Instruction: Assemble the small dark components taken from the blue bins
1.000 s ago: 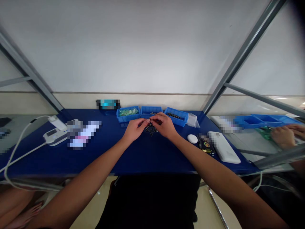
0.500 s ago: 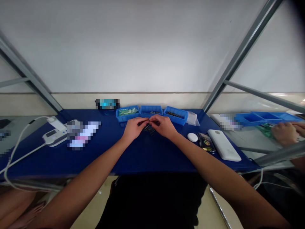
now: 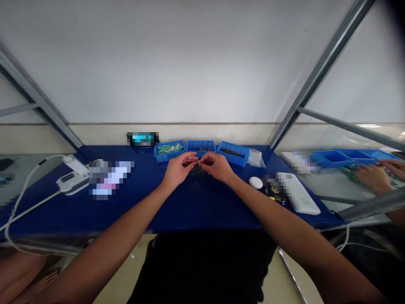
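My left hand (image 3: 179, 169) and my right hand (image 3: 217, 165) meet fingertip to fingertip above the blue table (image 3: 190, 202). Both pinch one tiny pale part (image 3: 198, 161) between them, too small to name. A small heap of dark loose parts (image 3: 198, 172) lies on the table just under the fingers. Three blue bins stand in a row right behind the hands: the left bin (image 3: 169, 150) holds green pieces, the middle bin (image 3: 201, 146) and the right bin (image 3: 233, 152) hold dark parts.
A white device with a cable (image 3: 71, 180) sits at the left. A white round object (image 3: 255, 182), a dark packet (image 3: 274, 190) and a white flat box (image 3: 297, 193) lie at the right. Another person's hands (image 3: 373, 176) work at the neighbouring bench, far right. Metal frame bars (image 3: 319, 76) slant upward.
Both hands stayed pinched together at the same spot; their fingertips shifted slightly, and a pale part now shows between them. The other person's hands moved a little.
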Tool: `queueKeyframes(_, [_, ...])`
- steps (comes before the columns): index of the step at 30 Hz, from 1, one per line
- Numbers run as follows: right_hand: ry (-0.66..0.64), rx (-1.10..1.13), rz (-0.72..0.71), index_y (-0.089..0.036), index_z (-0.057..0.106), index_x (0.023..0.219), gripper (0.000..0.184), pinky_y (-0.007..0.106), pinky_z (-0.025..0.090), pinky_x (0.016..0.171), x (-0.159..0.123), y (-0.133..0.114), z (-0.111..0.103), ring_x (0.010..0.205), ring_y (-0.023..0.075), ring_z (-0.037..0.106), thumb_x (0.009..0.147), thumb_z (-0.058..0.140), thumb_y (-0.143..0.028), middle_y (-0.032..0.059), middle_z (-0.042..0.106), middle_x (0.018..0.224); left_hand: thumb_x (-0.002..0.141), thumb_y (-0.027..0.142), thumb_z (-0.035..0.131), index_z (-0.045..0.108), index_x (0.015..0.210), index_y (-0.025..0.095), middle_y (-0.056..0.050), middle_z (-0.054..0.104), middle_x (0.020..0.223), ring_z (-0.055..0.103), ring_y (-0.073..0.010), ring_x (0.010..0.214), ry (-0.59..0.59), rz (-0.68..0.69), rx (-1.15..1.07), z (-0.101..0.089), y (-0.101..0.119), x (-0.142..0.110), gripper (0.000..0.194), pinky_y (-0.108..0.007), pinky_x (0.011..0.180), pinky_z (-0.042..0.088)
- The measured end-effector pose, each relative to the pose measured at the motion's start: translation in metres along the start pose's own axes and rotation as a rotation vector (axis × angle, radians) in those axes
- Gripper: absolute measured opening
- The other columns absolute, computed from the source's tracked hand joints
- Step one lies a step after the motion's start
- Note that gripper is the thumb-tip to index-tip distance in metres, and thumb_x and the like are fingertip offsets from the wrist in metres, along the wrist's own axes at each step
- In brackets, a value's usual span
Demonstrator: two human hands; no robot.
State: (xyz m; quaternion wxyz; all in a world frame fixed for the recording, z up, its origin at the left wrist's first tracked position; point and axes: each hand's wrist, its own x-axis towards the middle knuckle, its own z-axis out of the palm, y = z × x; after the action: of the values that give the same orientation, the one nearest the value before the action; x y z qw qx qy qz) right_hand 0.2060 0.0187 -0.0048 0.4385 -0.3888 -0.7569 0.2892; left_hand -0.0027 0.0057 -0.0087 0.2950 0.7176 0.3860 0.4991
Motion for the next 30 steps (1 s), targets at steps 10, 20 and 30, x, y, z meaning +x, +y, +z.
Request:
queueKeyframes(10, [0.299,-0.309,-0.181,-0.022,0.068,0.092,0.006,0.034,0.055,0.082,0.017,0.013,-0.021,0.084,0.0196,0.066,0.089,0.064,-0.020,0.0043,0.072,0.092,0.095,0.027,0.067,0.073,0.115,0.023,-0.007,0.078,0.112,0.074,-0.0220,0.102,-0.019,0.094,0.319,-0.002,0.003,0.001,0.021,-0.039,0.092,0.060])
queueKeyframes(20, [0.235,-0.555,-0.287,-0.021,0.074,0.102,0.017,0.045,0.050,0.102,0.024,0.021,-0.033,0.107,0.0285,0.059,0.098,0.058,-0.017,0.0108,0.071,0.106,0.097,0.021,0.062,0.074,0.114,0.022,-0.006,0.076,0.115,0.071,-0.0245,0.110,-0.043,0.106,0.463,-0.005,-0.001,0.001,0.021,-0.042,0.103,0.054])
queueKeyframes(30, [-0.270,-0.519,-0.455,-0.023,0.073,0.121,0.031,0.042,0.050,0.108,0.016,0.023,-0.005,0.117,0.0235,0.066,0.099,0.055,-0.012,0.0082,0.075,0.123,0.095,0.014,0.055,0.071,0.125,0.020,-0.010,0.073,0.128,0.068,-0.0270,0.120,-0.084,0.069,0.518,-0.006,-0.014,0.004,0.034,-0.046,0.111,0.052])
